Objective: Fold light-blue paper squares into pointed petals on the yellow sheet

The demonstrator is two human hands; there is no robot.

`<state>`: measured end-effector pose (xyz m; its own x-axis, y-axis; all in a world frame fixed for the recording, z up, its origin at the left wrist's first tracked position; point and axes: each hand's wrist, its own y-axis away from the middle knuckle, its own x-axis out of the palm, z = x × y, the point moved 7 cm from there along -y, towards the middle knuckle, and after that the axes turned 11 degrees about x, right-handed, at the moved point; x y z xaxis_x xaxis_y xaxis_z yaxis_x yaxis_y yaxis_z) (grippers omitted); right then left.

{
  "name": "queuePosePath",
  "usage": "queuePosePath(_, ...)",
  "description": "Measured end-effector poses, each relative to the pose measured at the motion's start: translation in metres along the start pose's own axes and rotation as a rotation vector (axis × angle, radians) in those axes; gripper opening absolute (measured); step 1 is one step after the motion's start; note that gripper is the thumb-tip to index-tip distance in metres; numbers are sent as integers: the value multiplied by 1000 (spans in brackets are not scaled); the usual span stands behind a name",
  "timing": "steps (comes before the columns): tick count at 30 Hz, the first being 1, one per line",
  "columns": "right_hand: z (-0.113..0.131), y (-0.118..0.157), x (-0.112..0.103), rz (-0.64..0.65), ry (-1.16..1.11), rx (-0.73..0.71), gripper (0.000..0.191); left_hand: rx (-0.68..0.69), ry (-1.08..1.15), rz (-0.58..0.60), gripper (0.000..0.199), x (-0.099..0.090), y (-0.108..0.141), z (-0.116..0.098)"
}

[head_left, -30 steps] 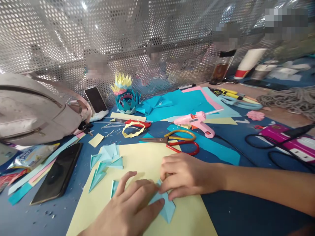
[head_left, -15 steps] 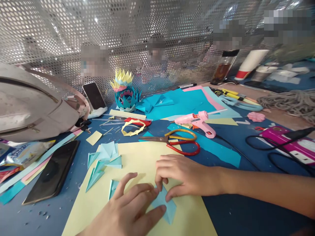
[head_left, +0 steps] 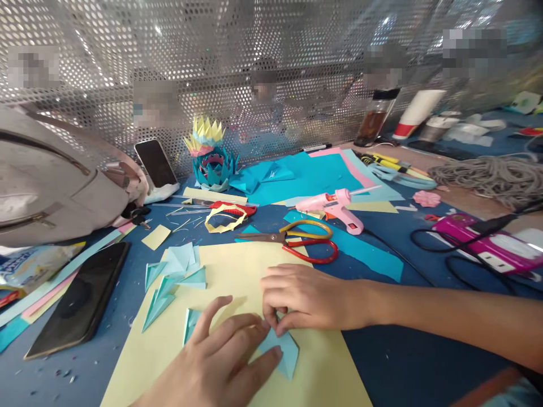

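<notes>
A small folded piece of light blue paper [head_left: 289,353] lies on a large pale yellow sheet [head_left: 233,260]. With thumb and fingertips my left hand [head_left: 220,350] holds its left side down, the little finger lifted away. My right hand [head_left: 297,299] pinches its top edge between thumb and forefinger, close to the left fingertips. Several folded light blue paper triangles [head_left: 159,305] lie left of my hands; another [head_left: 190,325] is partly covered by my left hand. The upper part of the folded paper is hidden under my fingers.
Beyond the sheet lie scissors [head_left: 292,238], a yellow paper ring [head_left: 224,219] and a pink glue gun [head_left: 335,208]. A phone [head_left: 80,305] lies at left beside a backpack [head_left: 55,181]. A paper lotus [head_left: 212,155] stands at the back; a purple power strip [head_left: 487,243] sits right.
My right thumb has moved in towards its forefinger, closing the pinch on the paper's top edge. My left hand stays nearly in place. The whole view has shifted slightly.
</notes>
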<state>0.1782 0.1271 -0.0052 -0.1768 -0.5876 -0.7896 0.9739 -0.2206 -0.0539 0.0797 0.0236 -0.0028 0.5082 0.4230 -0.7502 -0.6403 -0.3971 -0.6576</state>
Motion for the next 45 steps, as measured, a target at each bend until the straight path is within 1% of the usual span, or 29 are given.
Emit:
queuePosePath(3, 0, 1, 1, -9, 20, -6, 32, 3, 4, -8, 26, -2, 0, 1)
queuePosePath(5, 0, 1, 1, -15, 33, -11, 32, 3, 29, 2, 31, -3, 0, 1)
queuePosePath(8, 0, 2, 1, -32, 41, -19, 33, 7, 44, 50, 36, -1, 0, 1)
queuePosePath(10, 1, 2, 1, -34, 30, -14, 34, 7, 7, 63, 36, 1, 1, 0)
queuePosePath(13, 1, 3, -1, -46, -17, 37, 36, -13, -53, 47, 35, 5, 1, -3)
queuePosePath(16, -2, 4, -9, -125, -90, 83, 39, -33, -66, 24, 35, 7, 1, -5)
queuePosePath(17, -2, 6, -12, -145, -106, 62, 39, -33, -69, 21, 33, 6, 1, -5)
queuePosePath(19, 3, 10, -16, -157, -97, -46, 37, -21, -81, 30, 29, 2, -2, -4)
queuePosePath(21, 8, 14, -19, -151, -43, -179, 36, 11, -80, 88, 28, -1, -6, -2)
queuePosePath(23, 10, 18, -22, -138, -6, -259, 39, 64, -63, 189, 29, -2, -9, -1)
queuePosePath(25, 9, 18, -23, -105, 6, -286, 45, 82, -67, 218, 29, -5, -10, 0)
queuePosePath(27, 6, 17, -22, -64, 6, -282, 49, 72, -77, 205, 29, -9, -11, 1)
queuePosePath(29, 4, 16, -22, -35, 5, -269, 51, 69, -73, 206, 30, -10, -10, 1)
queuePosePath(31, 2, 15, -21, -19, 9, -252, 53, 75, -60, 219, 30, -6, -9, 0)
queuePosePath(33, 0, 14, -20, -7, 30, -239, 53, 51, -54, 182, 33, -3, -9, 0)
queuePosePath(34, 0, 14, -19, -2, 45, -235, 53, 28, -54, 141, 36, -1, -8, 0)
queuePosePath(35, -1, 15, -18, 2, 63, -232, 54, -5, -64, 53, 40, -3, -8, 1)
queuePosePath(36, -1, 15, -18, 6, 81, -230, 54, -29, -66, 1, 43, -2, -7, 2)
queuePosePath(38, -2, 15, -17, 11, 102, -224, 56, -35, -76, -38, 42, 1, -6, 0)
queuePosePath(41, -2, 15, -17, 11, 102, -214, 58, -13, -88, -5, 38, 0, -9, 0)
queuePosePath(42, -2, 16, -17, 10, 100, -214, 59, -4, -86, 25, 37, -2, -10, 0)
queuePosePath(45, 0, 16, -18, 7, 93, -216, 61, 36, -70, 163, 30, -5, -14, 0)
